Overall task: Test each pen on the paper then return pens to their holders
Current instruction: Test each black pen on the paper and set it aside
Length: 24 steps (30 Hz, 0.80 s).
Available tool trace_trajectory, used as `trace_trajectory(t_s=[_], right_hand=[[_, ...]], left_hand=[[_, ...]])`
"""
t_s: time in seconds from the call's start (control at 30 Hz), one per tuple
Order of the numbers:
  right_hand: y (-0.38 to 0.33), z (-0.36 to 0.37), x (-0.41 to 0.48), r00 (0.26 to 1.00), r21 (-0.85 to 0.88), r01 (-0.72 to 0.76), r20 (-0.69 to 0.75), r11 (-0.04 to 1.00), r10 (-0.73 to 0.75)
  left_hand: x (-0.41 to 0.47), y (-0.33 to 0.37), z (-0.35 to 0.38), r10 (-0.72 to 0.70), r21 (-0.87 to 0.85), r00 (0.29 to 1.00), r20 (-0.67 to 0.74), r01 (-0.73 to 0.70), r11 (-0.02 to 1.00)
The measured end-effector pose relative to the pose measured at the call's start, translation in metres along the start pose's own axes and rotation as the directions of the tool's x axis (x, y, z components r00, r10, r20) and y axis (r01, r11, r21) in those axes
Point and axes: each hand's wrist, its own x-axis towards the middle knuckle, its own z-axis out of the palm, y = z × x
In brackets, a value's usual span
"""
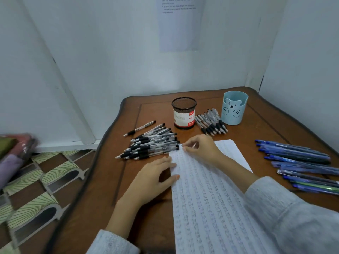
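Note:
A lined sheet of paper [211, 198] covered in scribble rows lies on the brown table [139, 226]. My left hand [154, 178] rests flat on its left edge, fingers straight. My right hand [200, 149] grips a clear pen near the paper's top left corner; only a short bit of the pen shows between the fingers. A pile of black-grip pens [152, 145] lies left of that hand. One lone black pen [139, 128] lies behind the pile. A smaller batch of black pens [212, 123] sits between the black mesh holder [184, 112] and the blue bear holder [233, 108]. Blue pens [300, 162] lie at the right.
White walls close in behind and to the right of the table; a printed sheet [179, 24] hangs on the back wall. Patterned floor [42, 180] and a blurred bundle [14, 151] lie to the left of the table's edge.

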Motion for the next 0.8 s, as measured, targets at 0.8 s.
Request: trace_trajectory(t_s=[0.8], right_hand=[[0.002,-0.058,-0.002,0.903,0.968,-0.017,-0.093,0.251,0.420]], left_hand=[[-0.008,-0.002,0.007,0.043,-0.006,0.993,-0.106,-0.044,0.999]])
